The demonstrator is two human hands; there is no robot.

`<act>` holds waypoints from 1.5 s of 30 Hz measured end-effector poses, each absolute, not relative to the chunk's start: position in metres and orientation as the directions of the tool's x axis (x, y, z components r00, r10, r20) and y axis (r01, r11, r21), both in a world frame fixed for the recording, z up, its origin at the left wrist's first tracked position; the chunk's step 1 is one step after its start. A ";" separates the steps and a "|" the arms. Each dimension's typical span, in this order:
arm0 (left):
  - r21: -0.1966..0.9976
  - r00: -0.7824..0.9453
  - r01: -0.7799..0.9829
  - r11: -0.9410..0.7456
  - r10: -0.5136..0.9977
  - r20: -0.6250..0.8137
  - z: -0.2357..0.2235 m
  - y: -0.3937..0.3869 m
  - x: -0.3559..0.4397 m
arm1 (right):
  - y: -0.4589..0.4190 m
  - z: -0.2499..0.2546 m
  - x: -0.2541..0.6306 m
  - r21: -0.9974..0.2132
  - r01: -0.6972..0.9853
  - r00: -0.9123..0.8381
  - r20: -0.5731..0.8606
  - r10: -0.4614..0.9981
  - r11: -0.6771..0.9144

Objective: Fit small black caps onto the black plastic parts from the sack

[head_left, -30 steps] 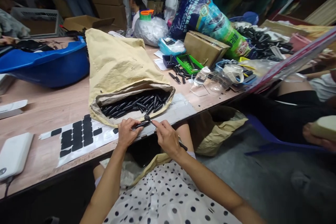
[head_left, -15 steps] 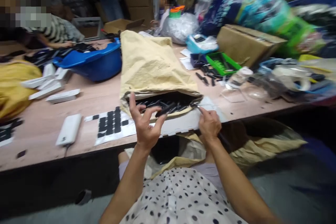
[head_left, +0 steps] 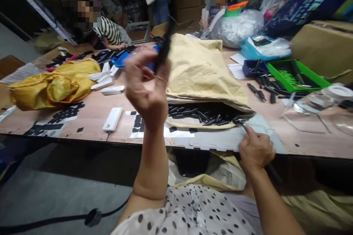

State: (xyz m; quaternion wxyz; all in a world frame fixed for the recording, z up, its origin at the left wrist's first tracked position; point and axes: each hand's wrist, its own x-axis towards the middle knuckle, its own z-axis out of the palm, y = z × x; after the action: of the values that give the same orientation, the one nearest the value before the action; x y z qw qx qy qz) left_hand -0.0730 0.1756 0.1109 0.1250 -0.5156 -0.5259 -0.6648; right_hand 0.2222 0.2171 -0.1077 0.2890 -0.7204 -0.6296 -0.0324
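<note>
My left hand (head_left: 147, 84) is raised in front of me, closed on a slim black piece (head_left: 164, 44) that points upward and is blurred. My right hand (head_left: 256, 148), near the table edge, grips a thin metal tool (head_left: 243, 125) whose dark tip reaches the mouth of a sack; its exact kind is unclear. The cream sack (head_left: 202, 68) lies on the table, its mouth toward me. Inside the opening are many slim black pieces (head_left: 198, 114). A grey flat sheet (head_left: 217, 139) lies under the sack's mouth and my right hand.
Left on the table are a white power bank (head_left: 113, 119) with a cable, white boxes (head_left: 106, 77), a yellow sack (head_left: 63, 82) and black stickers (head_left: 138, 125). A green tray (head_left: 299, 75) and a clear plastic package (head_left: 306, 112) sit right. People (head_left: 113, 31) are across the table.
My left hand has risen from the sack's mouth with the black piece. The view has turned left. My right hand stays beside the sack's mouth with the metal tool.
</note>
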 end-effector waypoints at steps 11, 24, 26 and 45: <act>0.702 -0.002 0.706 -0.099 0.990 0.142 -0.082 0.149 -0.026 | 0.215 -0.087 0.213 -0.455 0.883 0.241 0.229 0.943 -0.115; 0.782 -0.050 0.623 -0.025 0.996 0.072 -0.090 0.159 -0.029 | 0.149 -0.070 0.172 -0.651 0.586 -0.191 0.468 0.863 0.483; 0.784 -0.056 0.620 -0.031 0.995 0.085 -0.091 0.159 -0.028 | 0.140 -0.070 0.164 -0.602 0.610 -0.249 0.472 0.846 0.516; 0.755 -0.060 0.652 -0.074 0.987 0.149 -0.098 0.161 -0.026 | 0.133 -0.078 0.167 -0.485 0.698 -0.274 0.499 0.822 0.527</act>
State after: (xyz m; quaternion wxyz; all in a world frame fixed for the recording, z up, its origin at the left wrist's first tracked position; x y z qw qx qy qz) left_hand -0.0260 0.1610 -0.0979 -0.2380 -0.6428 -0.6374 -0.3519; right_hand 0.1675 0.1329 -0.0779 0.3659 -0.4788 -0.7935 0.0849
